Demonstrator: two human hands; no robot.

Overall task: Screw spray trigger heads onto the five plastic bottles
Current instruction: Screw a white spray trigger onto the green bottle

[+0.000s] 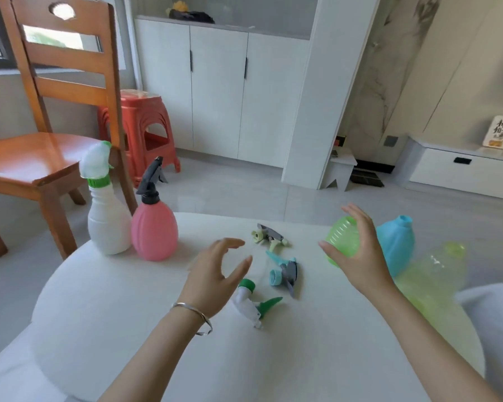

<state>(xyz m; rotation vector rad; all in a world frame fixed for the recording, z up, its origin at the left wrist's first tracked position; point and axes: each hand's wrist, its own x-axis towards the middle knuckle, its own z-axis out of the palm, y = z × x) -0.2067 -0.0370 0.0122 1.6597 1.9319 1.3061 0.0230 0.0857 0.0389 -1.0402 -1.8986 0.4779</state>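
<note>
On the white table (pixel 105 309), a white bottle (pixel 108 224) with a white-and-green trigger head and a pink bottle (pixel 154 230) with a black trigger head stand upright at the far left. Three loose trigger heads lie in the middle: a grey-and-pale-green one (pixel 269 237), a teal-and-grey one (pixel 283 272) and a white-and-green one (pixel 251 304). My left hand (pixel 215 274) hovers just left of them, fingers spread and holding nothing. My right hand (pixel 357 253) wraps around a ribbed green bottle (pixel 341 242). A blue bottle (pixel 395 242) and a clear yellow-green bottle (pixel 430 280) lie behind it.
A wooden chair (pixel 41 158) stands close to the table's far left corner, with a red plastic stool (pixel 145 134) behind it. White cabinets (pixel 221 94) line the far wall. A white cloth or cushion (pixel 494 314) sits at the table's right edge.
</note>
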